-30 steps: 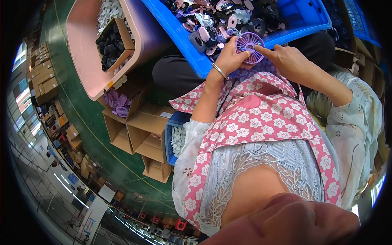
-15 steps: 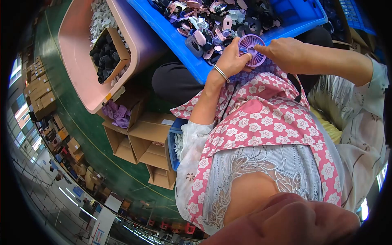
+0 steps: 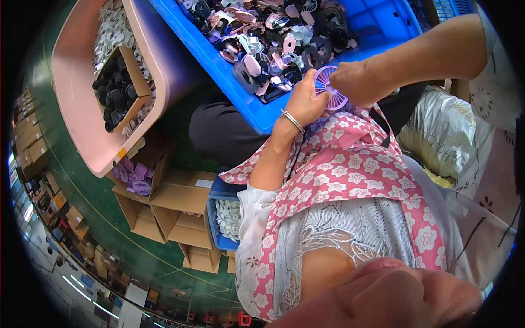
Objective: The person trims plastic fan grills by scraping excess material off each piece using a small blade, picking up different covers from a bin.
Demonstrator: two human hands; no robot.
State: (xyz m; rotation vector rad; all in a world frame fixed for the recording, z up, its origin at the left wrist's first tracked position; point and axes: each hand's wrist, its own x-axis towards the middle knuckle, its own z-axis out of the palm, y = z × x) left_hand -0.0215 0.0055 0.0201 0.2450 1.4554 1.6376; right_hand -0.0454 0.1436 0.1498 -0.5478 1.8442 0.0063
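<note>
Hands together: my left hand [image 3: 306,103] clamps the rim of a purple grille [image 3: 336,99] above my flowered apron [image 3: 350,164]; my right hand [image 3: 356,82] curls at its centre, though I cannot tell its grip. Beyond lie a blue crate [image 3: 377,27] of mixed parts [image 3: 289,44] and a pink tub [image 3: 87,128].

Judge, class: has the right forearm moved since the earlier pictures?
Yes: the right forearm has swung forward, toward the blue bin, and now overlaps its right end in view.

Room in blue crate [image 3: 377,27] (R end), rim [image 3: 268,117] obstr.
</note>
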